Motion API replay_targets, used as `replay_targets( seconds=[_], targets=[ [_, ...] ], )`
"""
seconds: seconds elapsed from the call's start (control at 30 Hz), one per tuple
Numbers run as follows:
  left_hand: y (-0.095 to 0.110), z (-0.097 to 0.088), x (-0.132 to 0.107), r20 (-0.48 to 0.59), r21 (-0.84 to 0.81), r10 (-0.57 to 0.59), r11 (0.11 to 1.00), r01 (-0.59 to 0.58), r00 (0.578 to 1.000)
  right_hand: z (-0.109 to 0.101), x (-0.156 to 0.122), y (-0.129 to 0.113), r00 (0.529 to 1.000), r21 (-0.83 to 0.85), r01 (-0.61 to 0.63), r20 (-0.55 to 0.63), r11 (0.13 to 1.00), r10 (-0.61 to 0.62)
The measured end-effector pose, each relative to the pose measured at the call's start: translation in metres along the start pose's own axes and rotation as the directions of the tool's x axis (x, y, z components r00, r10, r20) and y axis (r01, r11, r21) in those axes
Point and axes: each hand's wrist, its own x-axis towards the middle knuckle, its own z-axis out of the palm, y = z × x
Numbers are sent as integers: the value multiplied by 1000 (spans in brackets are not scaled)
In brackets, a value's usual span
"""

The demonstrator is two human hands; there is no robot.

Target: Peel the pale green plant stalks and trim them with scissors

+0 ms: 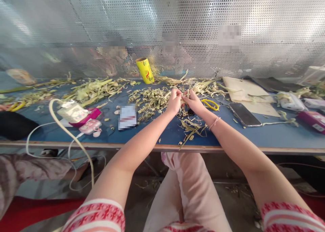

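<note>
Red-and-white sleeves (101, 213): rolled or short, with bare forearms reaching over pale trousers (193, 188).
Blue tabletop (152, 137): wood-coloured front edge; a thick white cable (71, 132) arches over it, left of the left arm.
Dry leaf scraps (191, 127): loose between the forearms, near the edge.
Left side: pink case (90, 126) against a magenta box (94, 116), white power strip (72, 111) just behind; a pixelated packet (127, 117) lies closer to the left forearm.
Right side: dark-screened phone (245, 114), apart from the right forearm.
Hands: left hand (174, 101) and right hand (192, 100) close together, fingers bent inward; whether they pinch anything is too small to tell.
Shredded plant pile (154, 99): just left of the hands.
Yellow loop (212, 104): close beside the right wrist, crowding that side.
Farther back: leafy stalks (93, 90) left, brown cardboard (243, 90) right.
Yellow printed tube (145, 70): hollow, tilted, before the perforated metal screen (177, 8).
</note>
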Motion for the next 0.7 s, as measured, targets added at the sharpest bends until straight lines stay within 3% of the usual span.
replay_targets(
  seconds=[0.13,0.27,0.37,0.5,0.7],
  targets=[
    [-5,-1,3,-31,44,23,999,-21,999,-1,-3,-2,999,-54,47,29,997,-45],
    [-11,-2,6,-72,116,84,990,-75,994,0,-7,-5,994,-312,101,-15,945,-111],
    [-15,-2,10,-94,135,108,986,-94,990,2,-12,-8,990,-415,129,-5,901,-144],
    [-18,-3,14,-128,135,115,986,-98,985,5,-15,-10,986,-445,159,23,881,-166],
    [-18,-8,17,-154,130,103,988,-84,983,7,-15,-13,988,-330,91,-91,940,-128]
  ],
)
